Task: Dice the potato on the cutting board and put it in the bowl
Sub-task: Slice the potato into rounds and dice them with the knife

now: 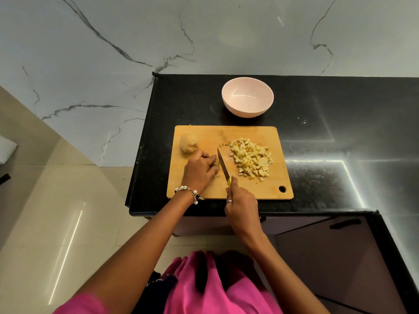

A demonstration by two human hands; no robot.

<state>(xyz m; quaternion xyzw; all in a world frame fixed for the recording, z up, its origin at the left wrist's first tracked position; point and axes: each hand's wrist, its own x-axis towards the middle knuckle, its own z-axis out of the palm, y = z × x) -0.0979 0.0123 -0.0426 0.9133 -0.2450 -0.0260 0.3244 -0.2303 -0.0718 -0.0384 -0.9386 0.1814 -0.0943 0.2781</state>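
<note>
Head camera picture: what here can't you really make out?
- Potato piece being cut: mostly hidden under the left hand, head view.
- Knife handle: covered by the right hand; only a yellow tip shows.
- Whole potato chunk: its near side is hidden behind the left hand's fingers.
- Bowl: appears empty.

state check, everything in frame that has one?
Pale pink round bowl: upright, empty.
Wooden cutting board: flat on black counter.
Diced potato pile: on board.
Uncut potato chunk: on board, untouched.
Yellow-handled knife: blade beside held piece.
Left hand: holding potato piece.
Right hand: gripping knife.
</note>
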